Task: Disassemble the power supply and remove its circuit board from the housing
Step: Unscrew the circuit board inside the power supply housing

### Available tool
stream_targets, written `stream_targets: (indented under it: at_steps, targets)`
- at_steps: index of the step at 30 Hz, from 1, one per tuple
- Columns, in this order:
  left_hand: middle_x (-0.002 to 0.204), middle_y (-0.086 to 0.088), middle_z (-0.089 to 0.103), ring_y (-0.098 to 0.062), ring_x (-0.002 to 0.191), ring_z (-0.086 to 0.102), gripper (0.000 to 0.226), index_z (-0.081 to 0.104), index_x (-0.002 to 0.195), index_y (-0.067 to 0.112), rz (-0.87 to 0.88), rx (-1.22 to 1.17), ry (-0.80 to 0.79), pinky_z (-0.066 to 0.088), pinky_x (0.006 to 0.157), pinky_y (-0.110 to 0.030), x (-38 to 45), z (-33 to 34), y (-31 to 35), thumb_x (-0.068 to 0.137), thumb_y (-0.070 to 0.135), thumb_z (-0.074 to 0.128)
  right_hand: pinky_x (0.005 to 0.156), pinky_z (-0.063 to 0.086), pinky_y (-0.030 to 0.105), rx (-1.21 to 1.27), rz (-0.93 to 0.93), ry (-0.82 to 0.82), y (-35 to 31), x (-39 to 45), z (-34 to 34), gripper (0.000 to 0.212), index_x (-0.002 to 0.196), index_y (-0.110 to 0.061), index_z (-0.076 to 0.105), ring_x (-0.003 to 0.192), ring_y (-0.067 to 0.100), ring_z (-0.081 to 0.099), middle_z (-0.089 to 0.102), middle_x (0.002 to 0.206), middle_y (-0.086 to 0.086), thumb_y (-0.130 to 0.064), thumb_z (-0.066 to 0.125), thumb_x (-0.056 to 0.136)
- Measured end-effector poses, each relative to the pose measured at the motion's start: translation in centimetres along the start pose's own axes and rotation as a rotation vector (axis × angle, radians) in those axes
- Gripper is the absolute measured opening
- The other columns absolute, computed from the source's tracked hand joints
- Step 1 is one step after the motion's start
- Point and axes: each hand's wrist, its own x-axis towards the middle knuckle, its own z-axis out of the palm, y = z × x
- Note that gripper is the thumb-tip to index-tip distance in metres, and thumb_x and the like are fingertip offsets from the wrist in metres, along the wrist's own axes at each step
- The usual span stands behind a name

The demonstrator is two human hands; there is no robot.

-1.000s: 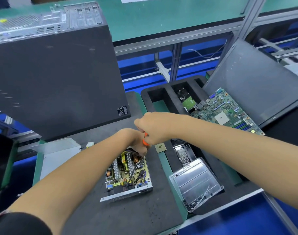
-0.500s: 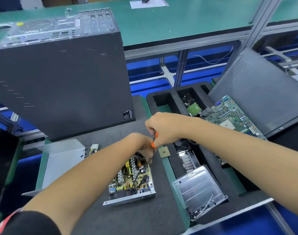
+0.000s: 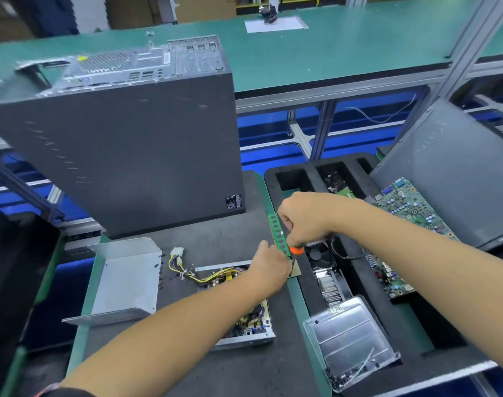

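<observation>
At far left on the dark mat (image 3: 221, 245) a bent metal cover (image 3: 127, 279) lies open side up, with small black screws (image 3: 159, 282) scattered just beside its right edge. Behind it stands a dark computer case (image 3: 124, 150), its perforated rear panel facing up.

Right of the cover, a white plug (image 3: 177, 251) ends a bundle of yellow wires (image 3: 193, 275) that runs into the housing (image 3: 244, 338), a shallow metal tray lying flat on the mat. The circuit board (image 3: 253, 319) sits inside the housing; most of it is hidden under the left forearm, which reaches in from the lower left and crosses over it.

The left hand (image 3: 269, 269) hovers at the housing's far right corner, back of the hand upward, wrist slightly bent down. Its fingers curl toward the screwdriver's shaft, but whether they pinch it or only steady it cannot be told.

The right arm comes in from the right edge, above the foam tray (image 3: 299, 285). The right hand (image 3: 304, 222) is fisted around the screwdriver (image 3: 295, 253), knuckles leftward, fingers wrapped tight on the handle; only the orange collar and thin shaft show below the fist, pointing down toward the housing's corner. A green memory stick (image 3: 277, 233) lies just behind the two hands.

Further right, the foam tray's pockets hold a fan and heatsink (image 3: 326, 277) and a clear plastic box (image 3: 350, 339) with screws in its lower corner. A green motherboard (image 3: 407, 213) leans against a grey panel (image 3: 456, 173).
</observation>
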Motion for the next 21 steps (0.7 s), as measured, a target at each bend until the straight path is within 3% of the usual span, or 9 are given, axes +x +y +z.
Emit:
stream_targets:
  at_steps: [3,6,11,15,18,21]
  targets:
    - [0.112,-0.007,0.056,-0.026,0.104,0.048,0.024,0.059,0.113,0.016,-0.034,0.106,0.047,0.031,0.091,-0.042,-1.3,0.9,1.2,0.095,0.016,0.044,0.050,0.037,0.028,0.006,0.012,-0.015,-0.2,0.0,-0.1,0.029,0.086,-0.001,0.064,0.057,0.021,0.048,0.068,0.078,0.012,-0.025,0.069,0.070]
    - [0.119,-0.013,0.051,-0.031,0.110,0.044,0.030,0.056,0.122,0.015,-0.084,0.147,-0.030,0.022,0.105,-0.058,-1.9,1.4,1.5,0.097,0.024,0.044,0.049,0.035,0.027,-0.003,0.012,-0.030,-0.5,0.1,0.0,0.027,0.083,-0.002,0.064,0.057,0.020,0.045,0.059,0.070,0.007,-0.025,0.069,0.069]
    - [0.126,-0.020,0.044,-0.037,0.117,0.039,0.037,0.052,0.129,0.009,-0.166,0.081,-0.091,0.010,0.106,-0.071,-2.0,1.9,2.6,0.095,0.023,0.045,0.047,0.034,0.026,-0.028,-0.010,-0.003,-1.3,0.5,0.3,0.032,0.086,-0.001,0.066,0.058,0.020,0.045,0.059,0.072,0.008,-0.028,0.069,0.068]
    - [0.129,-0.019,0.038,-0.036,0.123,0.033,0.037,0.053,0.126,0.010,-0.239,-0.035,-0.049,0.003,0.110,-0.066,-2.3,1.9,2.3,0.092,0.023,0.049,0.047,0.032,0.025,-0.042,-0.018,0.005,-1.1,0.7,0.6,0.028,0.083,-0.002,0.065,0.057,0.020,0.042,0.055,0.070,0.006,-0.026,0.067,0.068]
    - [0.128,-0.017,0.040,-0.035,0.119,0.034,0.032,0.058,0.119,0.009,-0.177,-0.038,0.023,0.008,0.111,-0.060,-2.6,2.2,2.1,0.089,0.021,0.052,0.046,0.031,0.025,-0.040,-0.014,-0.008,-0.8,0.9,0.8,0.022,0.078,-0.007,0.062,0.056,0.019,0.041,0.053,0.068,0.004,-0.026,0.067,0.068]
    - [0.122,-0.013,0.046,-0.031,0.114,0.038,0.030,0.063,0.110,0.011,-0.153,-0.090,0.113,0.016,0.108,-0.055,-3.0,1.9,1.4,0.084,0.025,0.059,0.047,0.033,0.026,-0.032,0.001,-0.011,-0.8,1.1,0.8,0.030,0.084,-0.002,0.066,0.057,0.020,0.044,0.056,0.069,0.005,-0.026,0.067,0.067]
